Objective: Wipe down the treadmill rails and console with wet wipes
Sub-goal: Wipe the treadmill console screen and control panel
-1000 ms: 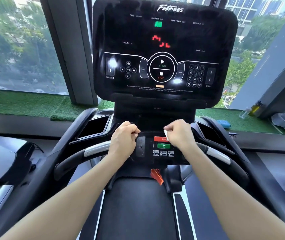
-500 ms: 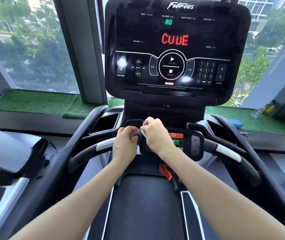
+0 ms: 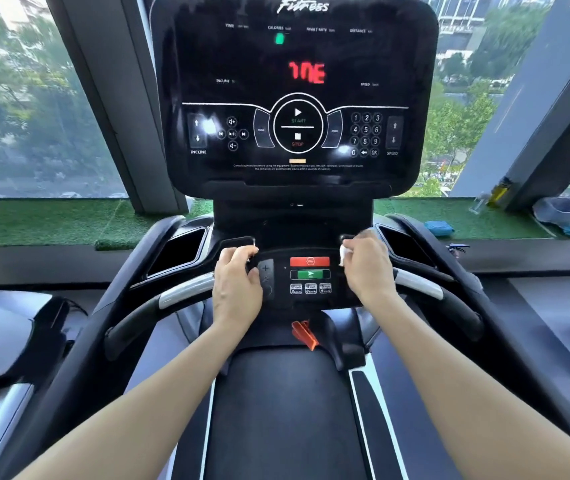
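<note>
The treadmill's black console [image 3: 297, 98] stands upright ahead, red letters lit on its screen. Below it sits a small control panel [image 3: 309, 275] with a red and a green button. My right hand [image 3: 368, 268] grips a crumpled white wet wipe [image 3: 343, 253] against the panel's right end. My left hand [image 3: 238, 282] curls round the panel's left end, beside the plus button. Curved front rails with silver grip sections run out to the left [image 3: 186, 291] and to the right [image 3: 418, 282].
An orange safety clip [image 3: 304, 334] hangs under the panel, above the black belt [image 3: 287, 410]. Cup holders flank the console. A green turf sill holds a blue pack [image 3: 438, 227], a clear tub [image 3: 559, 209] and bottles. Other machines stand on both sides.
My right hand, with the wipe, has slid from the panel's left side across to its right end. My left hand has stayed on the left end. The screen's letters changed.
</note>
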Action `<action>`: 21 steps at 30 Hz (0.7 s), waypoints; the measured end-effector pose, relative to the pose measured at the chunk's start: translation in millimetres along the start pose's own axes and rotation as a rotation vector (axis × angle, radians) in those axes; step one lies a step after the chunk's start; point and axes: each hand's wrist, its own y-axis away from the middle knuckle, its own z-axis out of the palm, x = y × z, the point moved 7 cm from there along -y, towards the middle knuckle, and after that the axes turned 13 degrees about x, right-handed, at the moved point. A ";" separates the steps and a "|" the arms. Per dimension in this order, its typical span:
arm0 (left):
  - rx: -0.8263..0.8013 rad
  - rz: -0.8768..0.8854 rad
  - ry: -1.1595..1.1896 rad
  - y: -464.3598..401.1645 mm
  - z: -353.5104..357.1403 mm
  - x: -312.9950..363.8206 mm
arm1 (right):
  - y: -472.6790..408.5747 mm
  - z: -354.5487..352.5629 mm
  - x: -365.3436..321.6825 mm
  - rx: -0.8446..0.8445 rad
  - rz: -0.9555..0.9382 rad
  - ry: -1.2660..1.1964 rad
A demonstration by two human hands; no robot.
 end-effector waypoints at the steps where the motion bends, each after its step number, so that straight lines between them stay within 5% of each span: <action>1: 0.001 0.006 -0.002 0.2 -0.3 0.4 | 0.2 -2.4 4.4 0.010 0.025 -0.009; 16: 0.044 -0.001 -0.027 5.7 1.3 2.7 | 43.0 -13.1 59.0 -0.018 0.359 0.037; 21: 0.001 0.004 -0.006 -0.3 1.3 -1.6 | 29.1 -34.8 56.1 0.090 0.294 -0.002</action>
